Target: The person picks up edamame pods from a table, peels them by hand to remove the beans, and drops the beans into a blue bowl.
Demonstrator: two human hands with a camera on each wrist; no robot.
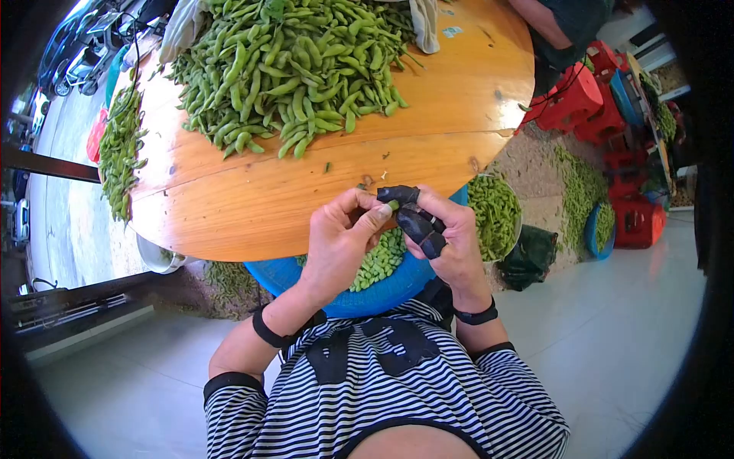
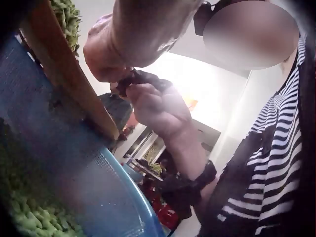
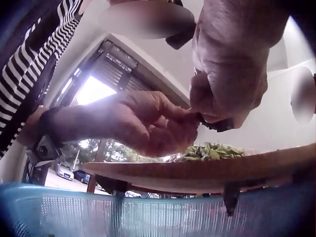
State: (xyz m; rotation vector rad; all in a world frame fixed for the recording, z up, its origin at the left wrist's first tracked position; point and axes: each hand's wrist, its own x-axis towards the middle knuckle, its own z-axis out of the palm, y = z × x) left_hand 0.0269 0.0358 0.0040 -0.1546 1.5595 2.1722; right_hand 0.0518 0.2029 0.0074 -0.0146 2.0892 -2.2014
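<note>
Over the near edge of a round wooden table, my two hands meet at a small green soybean pod [image 1: 394, 205]. Thumb and forefinger of my left hand [image 1: 336, 241] pinch it. My right hand [image 1: 457, 249], with black covers [image 1: 420, 229] on its thumb and some fingers, grips the pod from the other side. Most of the pod is hidden by the fingers. Below both hands sits a blue plastic basket [image 1: 340, 306] holding light green shelled beans [image 1: 378, 268]. In the right wrist view, the fingertips of the left hand [image 3: 148, 123] touch the right hand [image 3: 229, 69].
A big heap of soybean pods [image 1: 290, 69] covers the far part of the wooden table [image 1: 459, 99]. A tub of pods [image 1: 493, 218] stands right of the basket. Red stools [image 1: 638, 222] and a blue basin [image 1: 600, 229] are further right. Another person's arm [image 1: 543, 23] shows across the table.
</note>
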